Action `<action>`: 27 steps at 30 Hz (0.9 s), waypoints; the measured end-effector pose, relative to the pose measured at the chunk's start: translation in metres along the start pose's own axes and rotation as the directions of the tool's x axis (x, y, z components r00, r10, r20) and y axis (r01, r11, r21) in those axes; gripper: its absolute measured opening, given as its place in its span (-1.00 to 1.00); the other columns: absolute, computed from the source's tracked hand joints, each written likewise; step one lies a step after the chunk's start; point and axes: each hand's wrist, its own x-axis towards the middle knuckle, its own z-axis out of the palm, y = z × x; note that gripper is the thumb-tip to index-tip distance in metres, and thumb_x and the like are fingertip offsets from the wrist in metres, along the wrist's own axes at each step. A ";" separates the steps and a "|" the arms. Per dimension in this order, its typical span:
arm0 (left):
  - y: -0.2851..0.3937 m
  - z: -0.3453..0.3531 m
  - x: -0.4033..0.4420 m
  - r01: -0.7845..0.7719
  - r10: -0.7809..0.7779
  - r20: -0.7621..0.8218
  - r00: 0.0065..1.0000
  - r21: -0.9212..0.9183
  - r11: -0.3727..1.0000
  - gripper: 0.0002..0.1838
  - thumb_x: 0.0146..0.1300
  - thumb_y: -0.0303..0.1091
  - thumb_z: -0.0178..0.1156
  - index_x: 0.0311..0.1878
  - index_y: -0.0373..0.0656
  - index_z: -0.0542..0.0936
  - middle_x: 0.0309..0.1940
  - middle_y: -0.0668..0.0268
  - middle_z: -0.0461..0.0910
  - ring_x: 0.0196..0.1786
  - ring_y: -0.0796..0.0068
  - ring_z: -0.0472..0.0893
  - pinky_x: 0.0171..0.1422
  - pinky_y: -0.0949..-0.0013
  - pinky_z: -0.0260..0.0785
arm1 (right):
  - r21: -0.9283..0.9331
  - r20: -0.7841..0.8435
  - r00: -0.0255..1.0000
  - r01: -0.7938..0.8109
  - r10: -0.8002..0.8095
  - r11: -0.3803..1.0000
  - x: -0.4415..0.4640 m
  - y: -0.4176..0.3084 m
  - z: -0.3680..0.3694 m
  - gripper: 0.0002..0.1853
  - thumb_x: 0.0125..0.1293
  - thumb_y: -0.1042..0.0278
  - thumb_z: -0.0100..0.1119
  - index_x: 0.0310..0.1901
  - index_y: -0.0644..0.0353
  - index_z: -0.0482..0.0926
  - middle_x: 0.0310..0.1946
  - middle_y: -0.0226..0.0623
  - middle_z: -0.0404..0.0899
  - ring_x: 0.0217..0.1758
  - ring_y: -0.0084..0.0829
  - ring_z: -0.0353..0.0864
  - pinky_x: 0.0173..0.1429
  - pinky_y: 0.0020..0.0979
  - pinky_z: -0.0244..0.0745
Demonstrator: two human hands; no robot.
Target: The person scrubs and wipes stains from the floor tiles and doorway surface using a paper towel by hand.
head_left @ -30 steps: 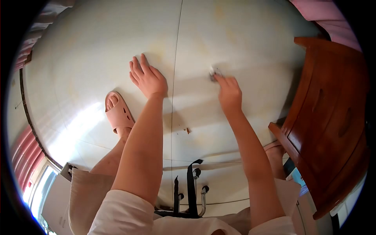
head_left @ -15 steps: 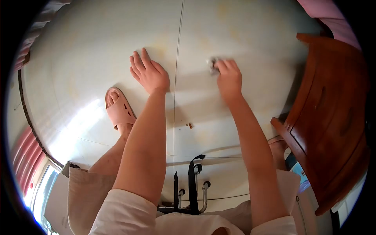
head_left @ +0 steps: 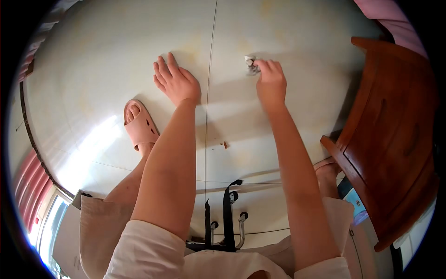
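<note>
My left hand is open, its fingers spread and laid on the pale tiled floor, left of a thin dark seam. Right of that seam, my right hand has its fingers closed on a small crumpled tissue, white with grey patches. The tissue sticks out past the fingertips on the left and appears to touch the floor. Part of it is hidden by the fingers. Several small brown crumbs lie on the floor between my forearms.
A pink slipper is on my left foot. Along the right side stands a reddish-brown wooden piece of furniture. Below me are black straps and metal legs with dark caps. Pink fabric hangs at the upper right.
My right hand and the tissue have shifted slightly up in view, and the tissue looks sharper than before. My left hand stays spread on the floor. The whole view has tilted a little.
</note>
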 end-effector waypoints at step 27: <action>0.003 -0.001 0.002 -0.006 0.006 0.018 1.000 0.006 1.000 -0.44 0.45 -0.27 -0.20 0.51 -0.05 0.20 0.56 0.12 0.03 0.62 0.08 -0.07 0.64 -0.07 -0.30 | -0.082 -0.128 0.981 -0.154 0.143 0.985 -0.030 0.005 -0.001 -0.90 0.19 0.54 0.27 -0.31 0.08 0.68 -0.37 -0.38 0.55 -0.35 -0.31 0.61 -0.34 -0.34 0.54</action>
